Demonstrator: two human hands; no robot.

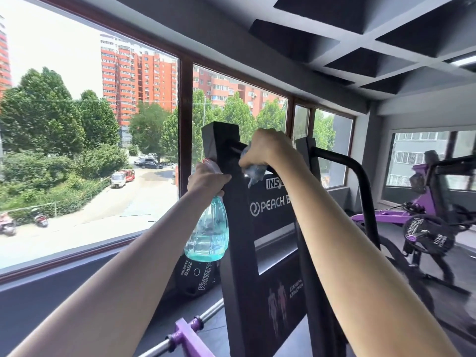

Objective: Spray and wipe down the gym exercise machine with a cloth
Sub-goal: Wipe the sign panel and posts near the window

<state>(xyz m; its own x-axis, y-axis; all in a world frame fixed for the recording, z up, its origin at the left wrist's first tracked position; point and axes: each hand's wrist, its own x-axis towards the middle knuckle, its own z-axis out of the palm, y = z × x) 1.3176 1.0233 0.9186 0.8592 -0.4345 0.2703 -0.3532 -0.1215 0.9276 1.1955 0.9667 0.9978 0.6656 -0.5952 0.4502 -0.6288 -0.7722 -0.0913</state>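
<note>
Cloth bunched in right hand, pressed on machine top bar for wiping; left hand grips bottle neck, ready to spray.

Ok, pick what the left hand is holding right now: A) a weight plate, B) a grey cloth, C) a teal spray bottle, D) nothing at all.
C: the left hand grips the teal spray bottle by its neck beside the black upright, while the right hand holds the cloth against the black bar.
</note>
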